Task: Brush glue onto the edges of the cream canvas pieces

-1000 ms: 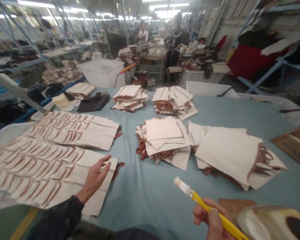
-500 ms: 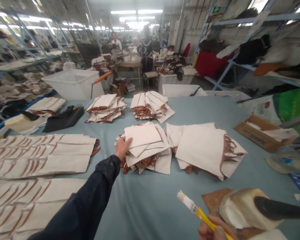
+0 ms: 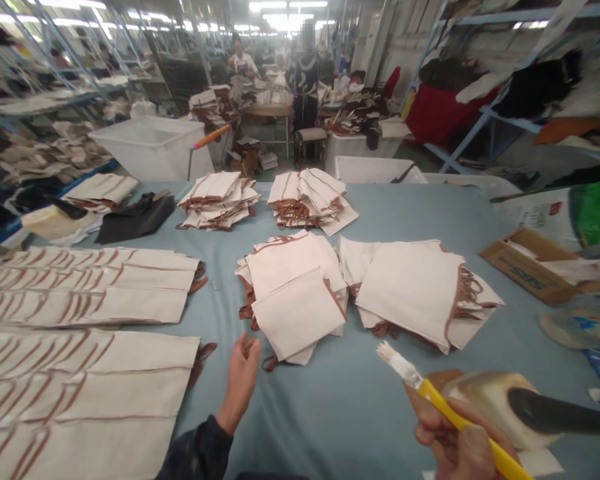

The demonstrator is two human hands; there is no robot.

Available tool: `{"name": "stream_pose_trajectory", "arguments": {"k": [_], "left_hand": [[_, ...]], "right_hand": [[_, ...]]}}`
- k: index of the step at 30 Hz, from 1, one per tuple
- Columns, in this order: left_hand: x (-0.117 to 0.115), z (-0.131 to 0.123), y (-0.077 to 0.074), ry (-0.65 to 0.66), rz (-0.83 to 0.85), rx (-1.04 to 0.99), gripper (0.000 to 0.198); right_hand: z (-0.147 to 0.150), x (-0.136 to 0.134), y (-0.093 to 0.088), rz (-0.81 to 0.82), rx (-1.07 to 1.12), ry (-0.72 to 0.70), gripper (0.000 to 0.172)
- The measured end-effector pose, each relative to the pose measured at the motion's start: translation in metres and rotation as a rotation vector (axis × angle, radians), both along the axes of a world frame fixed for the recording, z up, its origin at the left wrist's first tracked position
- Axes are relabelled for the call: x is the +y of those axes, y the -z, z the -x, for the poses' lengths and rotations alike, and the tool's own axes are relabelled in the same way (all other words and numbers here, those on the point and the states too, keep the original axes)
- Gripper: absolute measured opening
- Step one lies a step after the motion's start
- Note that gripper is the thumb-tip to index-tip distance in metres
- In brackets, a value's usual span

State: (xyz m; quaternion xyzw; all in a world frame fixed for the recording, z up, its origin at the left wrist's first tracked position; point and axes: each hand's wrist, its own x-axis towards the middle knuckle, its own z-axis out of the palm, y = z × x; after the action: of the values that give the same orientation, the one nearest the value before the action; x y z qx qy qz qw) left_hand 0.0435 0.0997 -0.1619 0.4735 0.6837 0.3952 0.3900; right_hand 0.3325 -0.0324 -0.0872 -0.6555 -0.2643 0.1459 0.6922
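Note:
My left hand is over the table just in front of a pile of cream fabric pieces with brown edging and straps. It holds nothing, its fingers lightly bent and a little apart. One piece lies askew on top of that pile, its near edge hanging low toward me. In my right hand is a brush with a yellow handle and pale, glue-caked bristles pointing up and left. Close beside this hand stands a whitish, stained container with a dark handle-like part.
Overlapping rows of cream pieces cover the left side. Another pile sits to the right, and two more lie at the back. A cardboard box is at the right edge, white bins beyond the table. Two people are in the distance.
My left hand has come off the pile and moved down toward me. The top piece now lies turned and nearer. The brush in my right hand has shifted up and right.

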Motion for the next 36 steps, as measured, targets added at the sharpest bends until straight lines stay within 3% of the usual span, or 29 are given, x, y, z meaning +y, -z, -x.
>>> {"name": "stream_pose_trajectory", "arguments": {"k": [2, 5, 9, 11, 13, 14, 16, 18, 20, 25, 28, 31, 36], "left_hand": [[-0.025, 0.010, 0.009, -0.056, 0.004, 0.068, 0.058], [-0.025, 0.007, 0.006, 0.057, -0.183, 0.284, 0.057], [0.026, -0.026, -0.009, 0.376, -0.465, 0.590, 0.059], [0.060, -0.047, -0.014, 0.476, -0.446, 0.697, 0.053], [0.087, -0.064, -0.018, 0.566, -0.441, 0.714, 0.031], [0.097, -0.071, -0.021, 0.613, -0.447, 0.711, 0.020], [0.102, -0.080, -0.027, 0.703, -0.475, 0.687, 0.018], [0.089, -0.079, -0.036, 0.769, -0.508, 0.654, 0.021], [0.058, -0.069, -0.044, 0.786, -0.541, 0.616, 0.019], [-0.042, -0.029, -0.052, 0.655, -0.714, 0.368, 0.013], [-0.085, -0.015, -0.054, 0.570, -0.722, 0.332, 0.013], [-0.108, -0.012, -0.057, 0.544, -0.732, 0.331, 0.010], [-0.121, -0.014, -0.067, 0.562, -0.768, 0.225, 0.014]], "right_hand": [[-0.003, -0.003, -0.002, 0.003, -0.031, 0.059, 0.043], [-0.005, -0.007, -0.003, -0.011, -0.044, 0.118, 0.043], [-0.009, -0.014, -0.004, -0.050, -0.032, 0.103, 0.040], [-0.009, -0.020, -0.006, -0.043, -0.038, 0.118, 0.038], [-0.006, -0.024, -0.011, -0.037, -0.046, 0.147, 0.038], [-0.004, -0.025, -0.014, -0.038, -0.049, 0.162, 0.038], [0.002, -0.026, -0.021, -0.044, -0.057, 0.194, 0.038], [0.008, -0.025, -0.027, -0.044, -0.071, 0.215, 0.037], [0.011, -0.024, -0.030, -0.047, -0.093, 0.206, 0.035], [0.009, -0.026, -0.019, -0.058, -0.282, 0.100, 0.029], [0.011, -0.026, -0.010, -0.007, -0.532, -0.011, 0.025], [0.021, -0.021, -0.009, 0.013, -0.706, -0.131, 0.025], [0.043, -0.002, -0.020, -0.037, -0.725, -0.254, 0.023]]}}
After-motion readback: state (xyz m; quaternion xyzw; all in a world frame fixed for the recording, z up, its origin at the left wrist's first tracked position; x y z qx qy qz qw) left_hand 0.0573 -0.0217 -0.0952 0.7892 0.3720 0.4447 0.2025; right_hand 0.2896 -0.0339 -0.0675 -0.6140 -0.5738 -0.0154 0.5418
